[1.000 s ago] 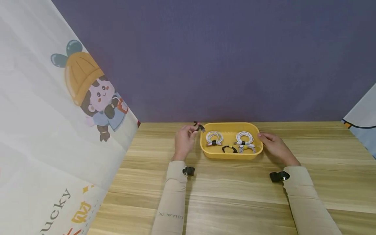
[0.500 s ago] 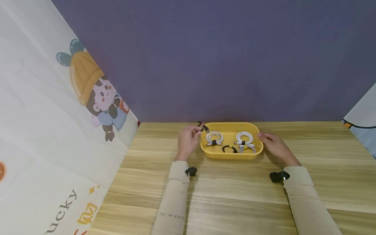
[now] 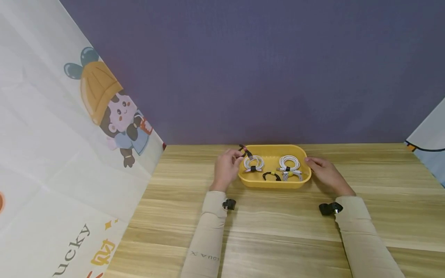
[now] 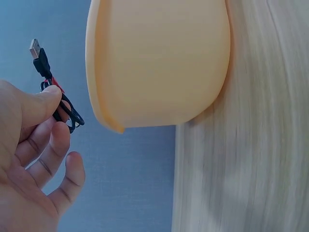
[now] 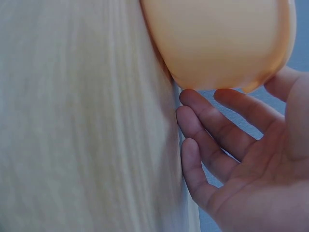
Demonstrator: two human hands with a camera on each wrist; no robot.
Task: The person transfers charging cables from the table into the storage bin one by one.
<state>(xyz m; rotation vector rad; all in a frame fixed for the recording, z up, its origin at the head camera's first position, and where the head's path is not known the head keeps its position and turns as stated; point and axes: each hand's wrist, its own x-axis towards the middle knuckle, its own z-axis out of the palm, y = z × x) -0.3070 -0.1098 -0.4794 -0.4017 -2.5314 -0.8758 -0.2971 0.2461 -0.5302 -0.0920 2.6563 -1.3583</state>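
Note:
My left hand [image 3: 224,170] pinches a small coiled black USB cable [image 4: 42,63] between thumb and fingers. A red tie wraps the coil, and its metal plug points away from the hand. This cable is over the left end of a yellow plastic basket [image 3: 272,185], above a white coiled cable [image 3: 260,158] with a black tie. At the basket's right end, my right hand [image 3: 326,175] holds the rim, thumb on top and fingertips against the outer wall [image 5: 217,53]. Also inside lie a larger white coil [image 3: 289,157], a grey-white coil [image 3: 293,178] and a black cable [image 3: 272,174] with a yellow tie.
The basket stands at the back of a wood-grain table [image 3: 271,231], close to a dark blue-purple wall panel [image 3: 260,69]. A white printed cloth [image 3: 41,135] hangs on the left. At the far right a black cord [image 3: 429,150] crosses a pale surface.
My left hand has shifted to the right, bringing the black USB cable from beside the basket's left rim to above the basket. My right hand has stayed at the right end.

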